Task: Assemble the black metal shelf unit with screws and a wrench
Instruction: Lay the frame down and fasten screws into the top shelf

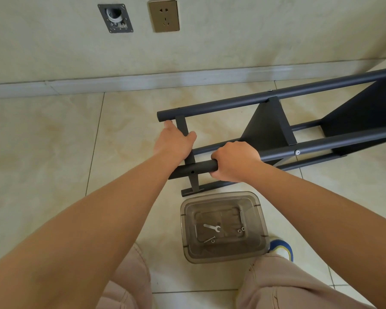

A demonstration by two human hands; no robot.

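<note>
I find no readable text, label, brand, number or sign on anything in view. The wall socket (pixel 163 15) bears only its slots, no lettering that I can make out. The metal plate (pixel 115 18) just left of the socket shows no marking. The black shelf frame (pixel 276 130) below the socket carries no sticker or print. The wrench (pixel 212 227) in the clear plastic box (pixel 223 227) is too small to show any stamp.
</note>
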